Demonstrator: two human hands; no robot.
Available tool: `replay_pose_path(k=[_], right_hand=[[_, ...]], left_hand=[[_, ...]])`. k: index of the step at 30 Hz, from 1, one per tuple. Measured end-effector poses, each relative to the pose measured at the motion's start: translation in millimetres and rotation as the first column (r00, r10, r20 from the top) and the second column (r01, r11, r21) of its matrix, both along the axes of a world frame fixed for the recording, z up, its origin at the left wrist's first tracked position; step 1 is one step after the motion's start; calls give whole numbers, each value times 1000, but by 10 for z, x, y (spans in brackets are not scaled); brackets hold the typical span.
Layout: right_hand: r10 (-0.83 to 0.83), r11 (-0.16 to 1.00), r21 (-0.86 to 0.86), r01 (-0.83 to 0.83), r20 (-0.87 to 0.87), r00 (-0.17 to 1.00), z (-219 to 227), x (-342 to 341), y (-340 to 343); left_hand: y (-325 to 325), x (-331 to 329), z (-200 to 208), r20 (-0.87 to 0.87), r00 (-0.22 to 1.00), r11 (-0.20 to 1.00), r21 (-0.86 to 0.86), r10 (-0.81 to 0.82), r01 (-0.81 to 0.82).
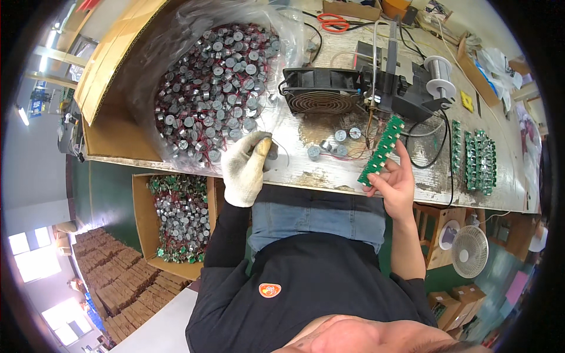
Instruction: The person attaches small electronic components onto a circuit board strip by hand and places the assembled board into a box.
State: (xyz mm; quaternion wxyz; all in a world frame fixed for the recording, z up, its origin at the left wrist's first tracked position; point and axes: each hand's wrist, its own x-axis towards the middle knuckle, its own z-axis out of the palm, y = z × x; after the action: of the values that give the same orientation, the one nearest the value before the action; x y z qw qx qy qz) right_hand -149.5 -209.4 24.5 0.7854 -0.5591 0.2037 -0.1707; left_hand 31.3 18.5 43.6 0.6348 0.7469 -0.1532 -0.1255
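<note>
My left hand (243, 170), in a white glove with a stained thumb, is closed at the edge of a clear plastic bag. Its thumb and fingers pinch a small round grey motor (272, 152), mostly hidden, with a thin wire trailing from it. My bare right hand (393, 182) grips a long green circuit board strip (382, 152) by its lower end, tilted beneath the soldering machine (371, 112). Between my hands, several small motors (341, 136) with thin wires lie on the worn tabletop.
The plastic bag (194, 41) is heaped with wired motors. A black fan (321, 91) and a solder wire spool (438, 75) stand at the back. Finished-looking green boards (479, 162) lie right. Red-handled scissors (333, 23) lie far back. Below the table's left, a carton (141, 206) holds motors.
</note>
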Motion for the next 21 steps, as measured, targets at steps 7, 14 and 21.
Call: replay_pose_path(k=[7,14,21], right_hand=[[-6,1000,6,6,3,1000,3,-20,-8],[-2,999,47,2,7,1000,-5,-21,-15],[9,998,59,-10,25,1000,-48,-21,-26]], left_hand=[[-33,40,32,-62,998,999,-52,1,-5],[-134,34,149,-146,981,987,-117,-125,108],[-334,-49,129,184,963,975,143,-196,171]])
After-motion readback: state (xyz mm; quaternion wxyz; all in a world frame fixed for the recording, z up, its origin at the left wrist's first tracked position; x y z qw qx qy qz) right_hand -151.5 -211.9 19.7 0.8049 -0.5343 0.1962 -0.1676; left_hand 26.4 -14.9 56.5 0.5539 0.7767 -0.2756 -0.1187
